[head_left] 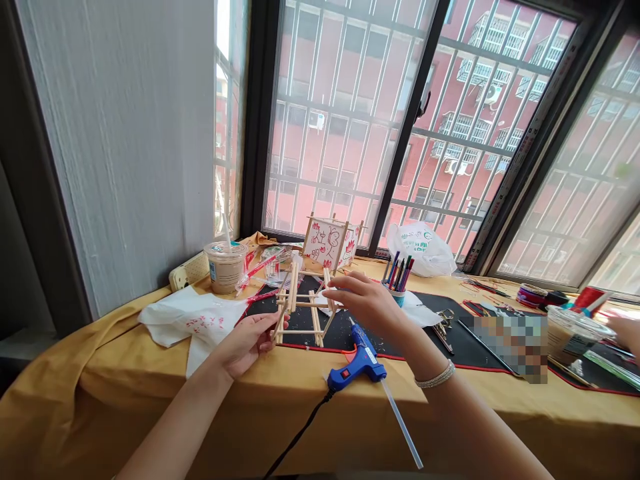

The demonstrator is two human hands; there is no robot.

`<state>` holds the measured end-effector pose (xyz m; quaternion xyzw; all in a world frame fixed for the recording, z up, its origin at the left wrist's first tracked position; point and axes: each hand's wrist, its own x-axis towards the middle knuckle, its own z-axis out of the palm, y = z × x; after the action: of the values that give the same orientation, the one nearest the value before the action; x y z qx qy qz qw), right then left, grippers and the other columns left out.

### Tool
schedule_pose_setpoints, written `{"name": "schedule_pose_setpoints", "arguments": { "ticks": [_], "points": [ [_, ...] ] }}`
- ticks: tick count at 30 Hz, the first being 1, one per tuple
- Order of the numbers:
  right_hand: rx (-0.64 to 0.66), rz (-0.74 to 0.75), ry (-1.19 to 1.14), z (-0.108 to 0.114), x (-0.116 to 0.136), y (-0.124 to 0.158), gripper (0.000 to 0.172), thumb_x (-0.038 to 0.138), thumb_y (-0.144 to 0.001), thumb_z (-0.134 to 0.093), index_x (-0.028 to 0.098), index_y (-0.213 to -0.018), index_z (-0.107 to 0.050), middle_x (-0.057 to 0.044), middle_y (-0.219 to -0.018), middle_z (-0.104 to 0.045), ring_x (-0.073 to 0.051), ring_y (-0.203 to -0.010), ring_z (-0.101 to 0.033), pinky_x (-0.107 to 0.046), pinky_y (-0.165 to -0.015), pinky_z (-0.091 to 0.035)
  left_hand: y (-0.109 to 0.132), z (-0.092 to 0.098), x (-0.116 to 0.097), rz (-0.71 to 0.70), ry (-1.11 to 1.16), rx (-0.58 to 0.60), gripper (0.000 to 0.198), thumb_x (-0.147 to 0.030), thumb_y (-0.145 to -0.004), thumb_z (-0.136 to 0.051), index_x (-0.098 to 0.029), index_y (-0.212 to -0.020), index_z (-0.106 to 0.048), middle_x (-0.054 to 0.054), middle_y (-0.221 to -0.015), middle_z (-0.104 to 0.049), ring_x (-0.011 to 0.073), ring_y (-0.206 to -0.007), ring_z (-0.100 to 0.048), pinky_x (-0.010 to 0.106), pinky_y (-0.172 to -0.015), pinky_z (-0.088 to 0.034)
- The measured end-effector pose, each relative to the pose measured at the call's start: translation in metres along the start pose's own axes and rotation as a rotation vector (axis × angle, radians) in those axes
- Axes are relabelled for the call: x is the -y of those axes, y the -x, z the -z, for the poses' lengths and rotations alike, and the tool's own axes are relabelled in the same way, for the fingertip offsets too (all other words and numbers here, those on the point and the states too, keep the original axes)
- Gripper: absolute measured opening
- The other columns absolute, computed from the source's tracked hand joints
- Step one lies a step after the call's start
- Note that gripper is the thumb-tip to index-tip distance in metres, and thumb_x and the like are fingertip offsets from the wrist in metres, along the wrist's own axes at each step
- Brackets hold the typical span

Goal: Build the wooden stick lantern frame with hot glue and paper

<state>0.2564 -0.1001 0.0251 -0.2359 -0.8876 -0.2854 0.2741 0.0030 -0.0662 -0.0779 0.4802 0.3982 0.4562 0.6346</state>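
My left hand grips the lower left side of a wooden stick frame, a boxy structure of thin sticks. My right hand hangs above the frame's right side, its fingers extended toward the top sticks. I cannot tell if they touch. A blue hot glue gun lies on the yellow cloth below my right wrist. Its black cord runs toward me, and a long clear glue stick sticks out of its back.
A paper-sided lantern with red drawings stands behind the frame. Around it are a plastic drink cup, a pen holder, a white plastic bag and printed white paper. Another person's hand enters at right. Barred windows stand behind.
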Motion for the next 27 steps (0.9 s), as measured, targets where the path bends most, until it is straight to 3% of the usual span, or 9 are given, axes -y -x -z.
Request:
{"name": "schedule_pose_setpoints", "arguments": {
  "ticks": [7,12,16,22,27],
  "points": [
    [-0.006,0.026,-0.106,0.001,-0.013,-0.002,0.033,0.010,-0.095,-0.046,0.022,-0.118,-0.066,-0.008,-0.111,-0.072,-0.021,-0.097,-0.063,-0.035,-0.082,-0.055,-0.005,0.005,0.000,0.077,0.080,0.026,0.021,-0.034,-0.092,-0.058,-0.014,-0.100,-0.059,0.000,-0.087,-0.061,0.0092,-0.065,-0.057,0.023,-0.055,-0.051],
    [-0.083,-0.040,-0.156,-0.012,-0.020,-0.008,0.029,0.018,-0.093,-0.054,0.021,-0.121,-0.063,-0.011,-0.115,-0.069,-0.023,-0.104,-0.063,-0.038,-0.087,-0.054,-0.003,0.001,-0.008,0.111,0.117,0.066,0.020,-0.033,-0.092,-0.058,-0.014,-0.098,-0.059,-0.002,-0.081,-0.059,0.0070,-0.058,-0.053,0.020,-0.049,-0.047],
    [-0.093,-0.102,-0.220,-0.022,-0.022,-0.013,0.023,0.019,-0.094,-0.053,0.021,-0.112,-0.068,-0.011,-0.110,-0.071,-0.022,-0.102,-0.065,-0.036,-0.087,-0.053,0.004,-0.007,-0.014,0.122,0.108,0.083,0.020,-0.034,-0.093,-0.057,-0.014,-0.098,-0.058,-0.002,-0.081,-0.058,0.0068,-0.058,-0.053,0.019,-0.049,-0.046],
    [-0.074,-0.357,-0.326,-0.045,-0.035,-0.018,0.017,0.018,-0.091,-0.057,0.018,-0.101,-0.070,-0.010,-0.103,-0.072,-0.022,-0.096,-0.066,-0.036,-0.083,-0.053,0.003,-0.007,-0.028,0.092,-0.021,0.045,0.027,-0.040,-0.093,-0.055,-0.015,-0.102,-0.059,0.001,-0.087,-0.061,0.0093,-0.064,-0.057,0.024,-0.055,-0.050],
    [0.007,-0.605,-0.485,-0.077,-0.056,-0.026,0.026,0.032,-0.094,-0.057,0.016,-0.112,-0.062,-0.007,-0.113,-0.064,-0.020,-0.094,-0.064,-0.038,-0.080,-0.056,-0.028,0.001,-0.048,0.012,-0.194,-0.025,0.032,-0.041,-0.092,-0.056,-0.016,-0.112,-0.058,0.006,-0.105,-0.062,0.0166,-0.085,-0.063,0.035,-0.073,-0.055]
  ]
}}
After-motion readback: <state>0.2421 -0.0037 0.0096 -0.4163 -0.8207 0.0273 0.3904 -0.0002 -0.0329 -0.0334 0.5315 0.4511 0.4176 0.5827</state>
